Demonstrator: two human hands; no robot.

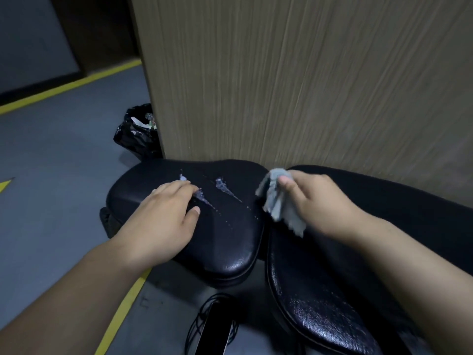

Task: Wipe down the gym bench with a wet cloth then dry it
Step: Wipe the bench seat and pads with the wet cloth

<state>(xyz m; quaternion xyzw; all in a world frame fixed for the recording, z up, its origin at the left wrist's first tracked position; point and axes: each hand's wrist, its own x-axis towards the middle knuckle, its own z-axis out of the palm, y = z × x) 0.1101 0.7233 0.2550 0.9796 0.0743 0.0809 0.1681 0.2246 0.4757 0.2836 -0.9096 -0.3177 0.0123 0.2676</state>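
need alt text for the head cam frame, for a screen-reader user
A person's right hand holds a crumpled grey cloth over a black padded gym bench, while the left hand rests flat on its seat pad beside torn patches. A wood-grain panel stands behind; a black rubbish bag sits on the grey floor.

left hand (167, 213) flat, right hand (314, 201) gripping

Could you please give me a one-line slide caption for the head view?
Left hand rests on the seat pad while right hand holds a grey cloth.
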